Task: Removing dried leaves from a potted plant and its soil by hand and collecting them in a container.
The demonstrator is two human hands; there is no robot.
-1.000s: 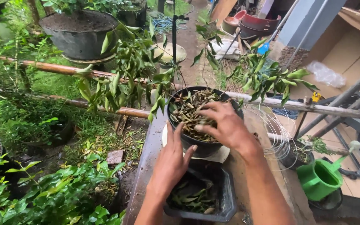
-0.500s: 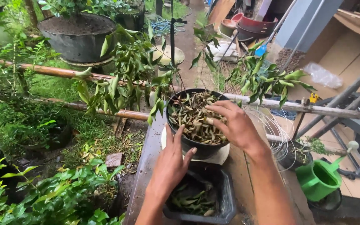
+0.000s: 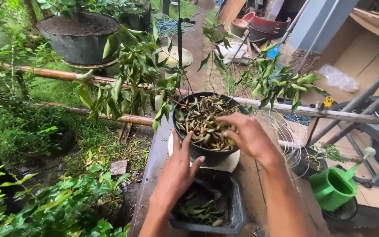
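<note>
A round black pot [image 3: 198,151] stands on a white saucer [image 3: 230,163] on a wet wooden table [image 3: 152,169]. Dry brownish leaves [image 3: 202,120] cover its top, and a thin stem with drooping green leaves [image 3: 137,70] rises from it. My left hand [image 3: 177,171] rests flat against the pot's near side, fingers spread. My right hand [image 3: 246,134] lies on the leaf layer at the pot's right, fingers curled onto the leaves. Just in front sits a black rectangular tray [image 3: 233,210] holding green and yellow leaves [image 3: 198,210].
A green watering can [image 3: 336,186] stands at the right, beside a small black pot [image 3: 305,163] and loops of thin wire [image 3: 288,136]. Bamboo poles [image 3: 66,75] cross behind. A large dark pot [image 3: 77,35] sits at the back left. Green plants [image 3: 53,202] fill the left side.
My right hand has slid from the pot's middle toward its right edge over the dry leaves. My left hand has stayed against the pot's side.
</note>
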